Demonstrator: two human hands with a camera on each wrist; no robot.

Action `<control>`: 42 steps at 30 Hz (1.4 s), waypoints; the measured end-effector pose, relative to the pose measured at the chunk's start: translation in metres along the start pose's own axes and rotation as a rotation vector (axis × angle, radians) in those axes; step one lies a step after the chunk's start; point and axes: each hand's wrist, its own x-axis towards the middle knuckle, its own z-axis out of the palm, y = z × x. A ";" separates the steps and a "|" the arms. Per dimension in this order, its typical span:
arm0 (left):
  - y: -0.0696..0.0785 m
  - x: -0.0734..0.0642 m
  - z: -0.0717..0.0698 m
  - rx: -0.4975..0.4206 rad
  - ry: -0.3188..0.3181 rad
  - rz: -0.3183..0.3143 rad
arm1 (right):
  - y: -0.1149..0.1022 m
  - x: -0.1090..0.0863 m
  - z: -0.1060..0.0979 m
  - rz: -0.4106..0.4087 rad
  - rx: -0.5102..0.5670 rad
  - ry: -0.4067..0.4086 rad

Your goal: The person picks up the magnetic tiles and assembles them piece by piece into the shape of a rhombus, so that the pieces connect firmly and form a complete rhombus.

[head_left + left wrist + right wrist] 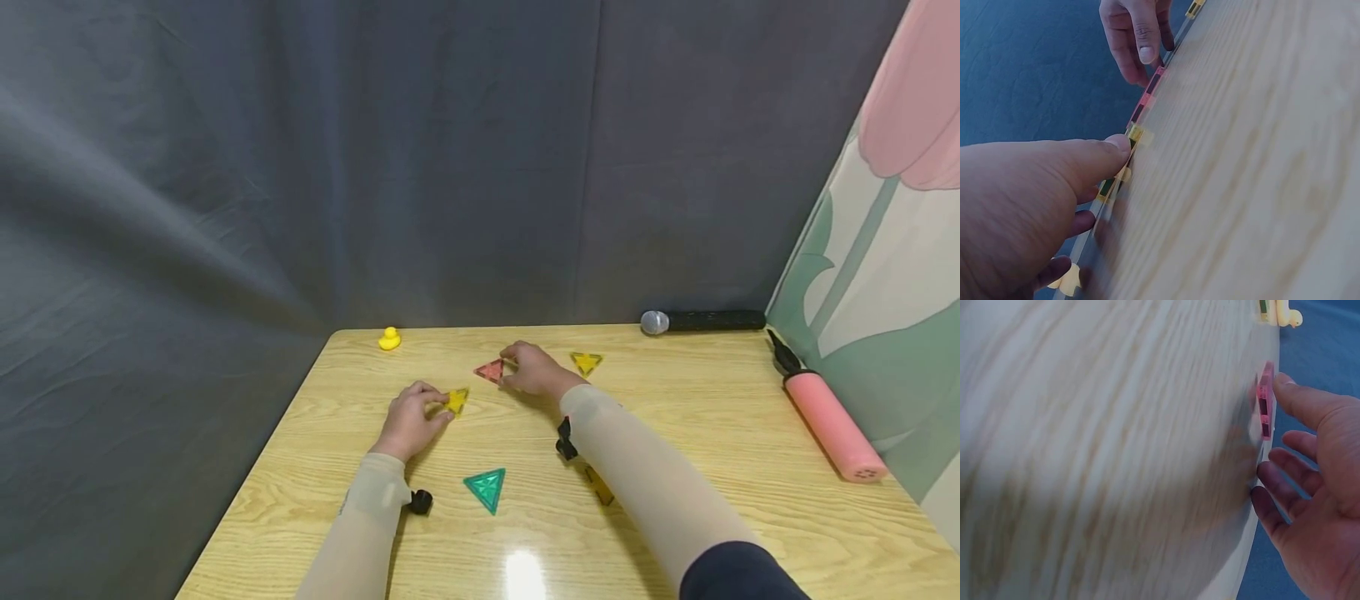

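My left hand [411, 419] pinches a yellow triangle tile [457, 402] by its left side, thumb toward me and fingers behind; the left wrist view shows the thumb pressed on the tile's edge [1133, 135]. Up and to the right is a pinkish-red triangle tile [491, 371]. My right hand [536, 369] reaches over its right side, thumb and fingers apart. In the right wrist view that thumb [1302, 399] is beside the tile, and the other fingers spread loosely away from it. The two tiles lie near each other, and I cannot tell if they touch.
A green triangle tile [487, 488] lies in front, a yellow one [586, 362] right of my right hand, another yellow one [597, 483] partly under the right forearm. A rubber duck [389, 339], a microphone [701, 322] and a pink hand pump [834, 425] sit along the table's edges.
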 end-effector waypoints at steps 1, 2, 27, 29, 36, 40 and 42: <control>-0.001 0.000 0.000 0.001 0.006 -0.001 | 0.000 0.002 0.001 -0.001 -0.009 0.000; -0.002 0.000 0.001 0.000 0.011 -0.002 | 0.001 0.003 0.003 -0.002 -0.016 0.000; -0.006 -0.001 0.002 -0.045 0.005 -0.029 | -0.004 0.007 0.009 0.009 -0.013 0.060; -0.006 -0.001 0.002 -0.050 0.006 -0.030 | -0.004 0.005 0.007 0.015 0.026 0.057; -0.005 -0.001 0.001 -0.052 0.004 -0.038 | -0.003 -0.002 0.001 0.032 0.166 0.030; -0.005 -0.001 0.001 -0.055 0.009 -0.036 | -0.001 -0.002 -0.001 0.046 0.177 0.016; -0.005 -0.002 0.001 -0.057 0.011 -0.033 | 0.000 -0.002 -0.003 0.056 0.174 0.007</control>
